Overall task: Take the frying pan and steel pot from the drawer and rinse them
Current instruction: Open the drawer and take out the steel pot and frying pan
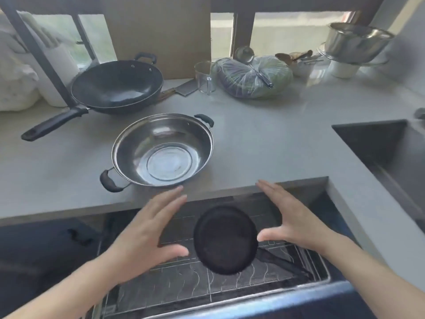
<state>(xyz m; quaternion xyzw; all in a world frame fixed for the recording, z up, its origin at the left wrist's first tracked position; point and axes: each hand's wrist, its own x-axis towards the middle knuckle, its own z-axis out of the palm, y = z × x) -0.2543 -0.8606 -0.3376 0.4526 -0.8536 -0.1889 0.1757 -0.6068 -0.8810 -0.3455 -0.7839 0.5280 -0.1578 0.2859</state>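
Both hands are spread wide with the fingers straight, gripping nothing: the left hand (pixel 147 229) and the right hand (pixel 292 224) hang palm-inward on either side of the small black frying pan (pixel 225 239), which lies between them in the open drawer (pixel 230 293). The thumbs come close to the pan's rim, but motion blur hides whether either one touches it. The pan sits on the drawer's wire rack (pixel 184 282), its dark handle running away below the right wrist toward the drawer's corner. Just beyond the left fingertips, on the grey counter (pixel 264 139), stands the steel pot (pixel 162 149), a shiny two-handled bowl shape, upright and apart from both hands. Farther out past the pot, a large dark wok (pixel 116 85) rests with its long handle pointing away to the left. Out past the right hand, the dark sink (pixel 381 148) is set into the counter
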